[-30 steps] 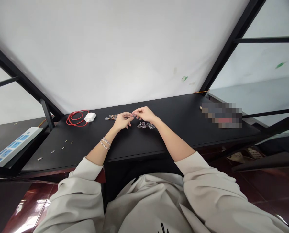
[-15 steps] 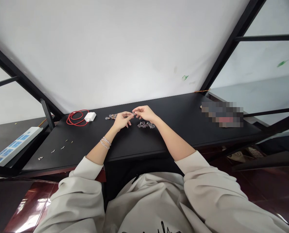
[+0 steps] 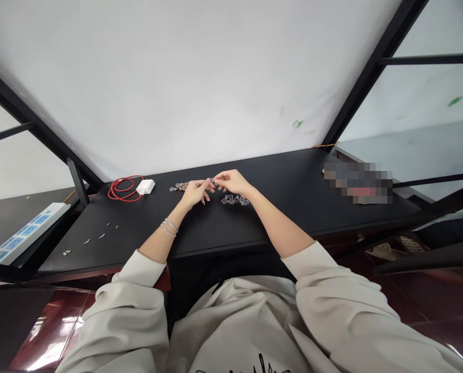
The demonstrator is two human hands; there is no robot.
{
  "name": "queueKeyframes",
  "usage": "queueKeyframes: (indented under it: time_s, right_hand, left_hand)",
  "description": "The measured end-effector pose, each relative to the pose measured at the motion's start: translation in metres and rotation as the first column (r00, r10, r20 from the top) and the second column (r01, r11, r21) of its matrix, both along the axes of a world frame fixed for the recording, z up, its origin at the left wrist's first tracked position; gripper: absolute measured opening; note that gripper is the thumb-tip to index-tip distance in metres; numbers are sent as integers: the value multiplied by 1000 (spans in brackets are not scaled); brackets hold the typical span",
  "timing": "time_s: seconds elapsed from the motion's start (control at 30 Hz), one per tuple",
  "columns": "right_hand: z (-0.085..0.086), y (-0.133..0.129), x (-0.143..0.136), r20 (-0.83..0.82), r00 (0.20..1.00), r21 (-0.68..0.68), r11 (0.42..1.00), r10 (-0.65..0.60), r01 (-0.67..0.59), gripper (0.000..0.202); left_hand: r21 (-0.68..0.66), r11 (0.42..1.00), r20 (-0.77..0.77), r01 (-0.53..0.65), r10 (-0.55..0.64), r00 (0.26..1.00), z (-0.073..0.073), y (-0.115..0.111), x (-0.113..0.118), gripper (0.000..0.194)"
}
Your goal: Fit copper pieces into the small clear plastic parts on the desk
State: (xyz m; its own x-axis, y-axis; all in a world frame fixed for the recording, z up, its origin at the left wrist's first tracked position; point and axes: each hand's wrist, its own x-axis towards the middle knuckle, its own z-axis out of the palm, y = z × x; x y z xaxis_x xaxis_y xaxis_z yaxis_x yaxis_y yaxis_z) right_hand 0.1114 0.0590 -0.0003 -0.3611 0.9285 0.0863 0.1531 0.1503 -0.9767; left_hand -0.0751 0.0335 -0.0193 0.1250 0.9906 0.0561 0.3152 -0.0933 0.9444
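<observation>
My left hand and my right hand meet over the middle of the black table. Between their fingertips is a small clear bead, pinched from both sides. Just beyond my left hand, partly covered by it, lies a group of clear and brownish beads. A second cluster of clear beads rests on the tabletop, below my right hand and near its wrist. Two silvery bracelets circle my left wrist.
A white charger with a coiled red cable lies at the table's left. Several tiny pieces are scattered nearer me. A power strip is at far left, and a blurred-out item at right.
The fingertips have shifted slightly around the small bead, with my left thumb and fingers now closer together. The bead groups on the table have not moved.
</observation>
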Motion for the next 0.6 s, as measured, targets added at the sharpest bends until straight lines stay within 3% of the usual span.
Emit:
queueKeyframes:
  time_s: [0.07,0.13,0.23,0.3,0.4,0.6]
  right_hand:
    - [0,0,0,-12,1000,-11,1000,-22,22,2]
    - [-1,1,-1,-22,999,-18,999,-44,44,5]
    - [-4,3,0,35,996,20,997,-76,75,12]
    - [-6,5,0,124,988,72,994,-91,82,14]
    - [-10,7,1,235,969,120,991,-80,53,16]
    - [-8,3,2,303,949,150,988,-86,41,15]
  left_hand:
    - [49,999,-110,-13,18,994,3,4,-11,40]
    - [151,984,-245,-93,128,961,8,9,-30,31]
    - [272,927,-406,-258,354,843,16,14,-67,22]
    - [300,911,-502,-284,404,765,18,16,-86,14]
    - [275,932,-553,-237,355,754,17,17,-97,12]
    - [236,971,-594,-35,173,786,17,12,-84,16]
